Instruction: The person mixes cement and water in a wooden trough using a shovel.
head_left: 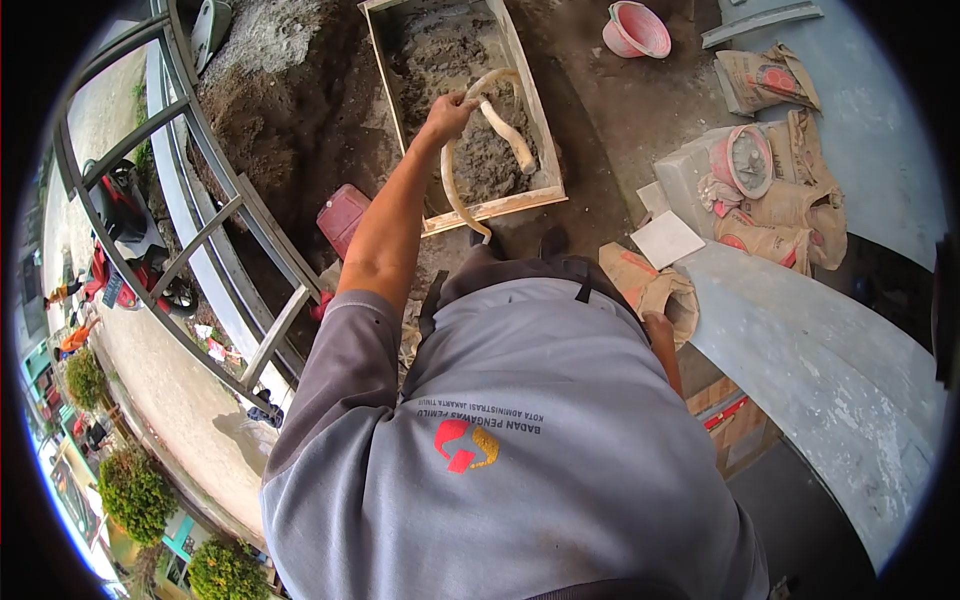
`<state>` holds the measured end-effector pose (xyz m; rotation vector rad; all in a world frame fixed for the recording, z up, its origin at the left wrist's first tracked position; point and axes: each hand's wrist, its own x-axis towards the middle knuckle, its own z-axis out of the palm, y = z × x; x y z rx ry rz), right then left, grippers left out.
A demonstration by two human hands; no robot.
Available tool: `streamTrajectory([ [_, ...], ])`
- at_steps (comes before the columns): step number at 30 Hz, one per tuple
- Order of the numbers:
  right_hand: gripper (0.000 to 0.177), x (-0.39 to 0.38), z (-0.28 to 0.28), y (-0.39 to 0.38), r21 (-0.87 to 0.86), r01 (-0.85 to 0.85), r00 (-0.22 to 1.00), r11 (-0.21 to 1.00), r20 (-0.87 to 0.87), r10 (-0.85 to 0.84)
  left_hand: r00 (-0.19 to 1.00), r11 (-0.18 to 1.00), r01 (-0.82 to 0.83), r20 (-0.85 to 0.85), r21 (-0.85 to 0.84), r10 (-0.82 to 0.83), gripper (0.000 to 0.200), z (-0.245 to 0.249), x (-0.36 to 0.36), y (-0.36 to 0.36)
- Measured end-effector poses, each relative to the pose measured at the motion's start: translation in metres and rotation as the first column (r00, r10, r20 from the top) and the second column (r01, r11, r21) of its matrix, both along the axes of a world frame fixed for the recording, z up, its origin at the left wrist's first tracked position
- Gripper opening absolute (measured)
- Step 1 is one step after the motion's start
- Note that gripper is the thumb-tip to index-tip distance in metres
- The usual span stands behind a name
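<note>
My left hand (450, 110) is stretched forward and shut on a cream-coloured hose (505, 125). The hose loops over a wooden-framed mixing box (520, 200) filled with wet grey mortar, and its free end lies over the mix. My right hand (658, 326) is low at my side, resting on the open top of a brown cement sack (640, 285). Whether it grips the sack I cannot tell. My grey shirt fills the lower middle of the view, and my feet stand at the near edge of the box.
A sand pile (270, 110) lies left of the box, with a red can (342, 215) beside it. A metal railing (200, 230) runs along the left over a street below. Right: cement sacks (790, 210), pink buckets (637, 28) (745, 160), a white tile (667, 240), a grey slab (820, 350).
</note>
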<state>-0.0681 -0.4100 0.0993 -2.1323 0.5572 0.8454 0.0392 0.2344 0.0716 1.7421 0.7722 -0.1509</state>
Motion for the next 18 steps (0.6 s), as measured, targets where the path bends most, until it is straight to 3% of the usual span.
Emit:
streamTrajectory([
  [6, 0.033, 0.0, 0.001, 0.003, 0.014, 0.011, 1.0, 1.0, 0.0, -0.011, 0.996, 0.994, 0.075, -0.035, -0.076, -0.078, 0.039, -0.001, -0.001, -0.002],
  [9, 0.033, 0.0, -0.003, 0.004, 0.024, 0.072, 0.996, 0.997, -0.051, -0.071, 0.997, 1.0, 0.011, -0.075, -0.012, -0.012, 0.037, -0.003, -0.001, -0.001],
  [12, 0.034, -0.003, 0.002, 0.006, 0.023, 0.072, 0.997, 0.997, -0.031, -0.072, 0.992, 0.992, -0.126, -0.007, 0.013, 0.126, 0.038, -0.026, -0.01, 0.013],
  [14, 0.034, -0.007, -0.002, -0.001, 0.01, -0.001, 1.0, 1.0, 0.021, 0.001, 0.969, 0.97, -0.243, 0.046, 0.03, 0.242, 0.035, -0.032, -0.02, 0.023],
  [18, 0.034, -0.008, 0.004, -0.003, -0.079, -0.191, 0.979, 0.978, 0.062, 0.196, 0.964, 0.959, -0.262, -0.015, 0.109, 0.265, 0.034, -0.02, -0.046, 0.034],
])
